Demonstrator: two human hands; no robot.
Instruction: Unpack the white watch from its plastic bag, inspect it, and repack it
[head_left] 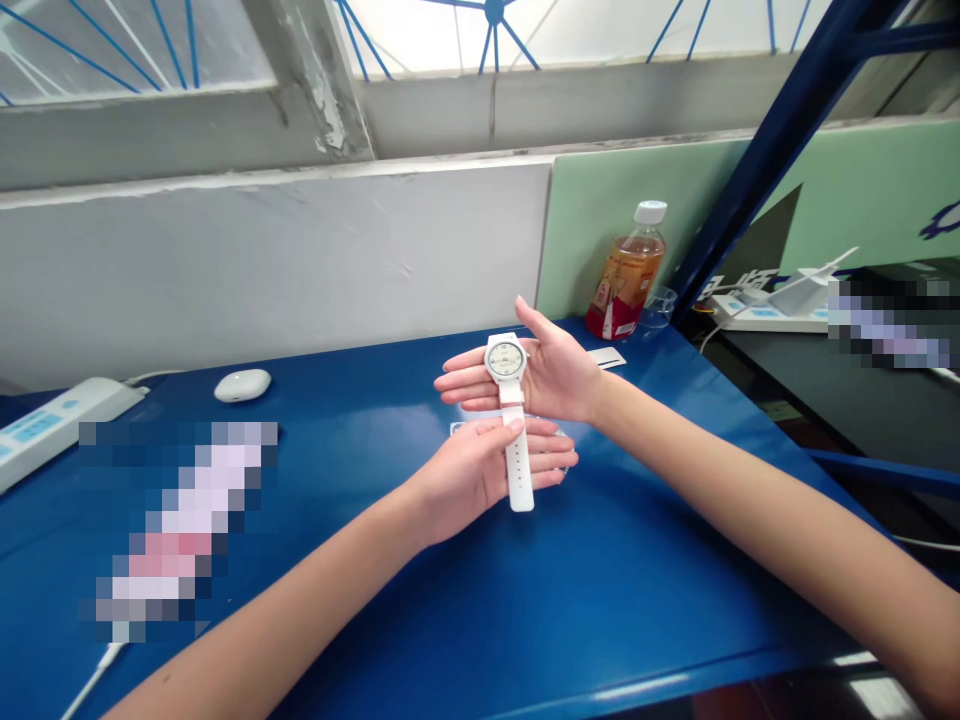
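Observation:
A white wristwatch (506,360) with a round pale dial stretches lengthwise across both hands, dial end away from me. My left hand (476,465) has its thumb over the strap (518,465), pinning it to the palm and fingers, which point right. Palm up and flat, my right hand (555,375) supports the watch case on its fingers, with its thumb raised. Under my left hand, a bit of clear plastic shows on the blue table (600,560); most of it is hidden. Just behind my right wrist lies a small white card (607,357).
A bottle of reddish drink (627,275) stands at the back right beside a clear ring-like item (659,307). On the left are a white earbud case (242,385), a power strip (60,425) and a blurred-out object with a cable (94,675). A blue post (780,150) rises at right.

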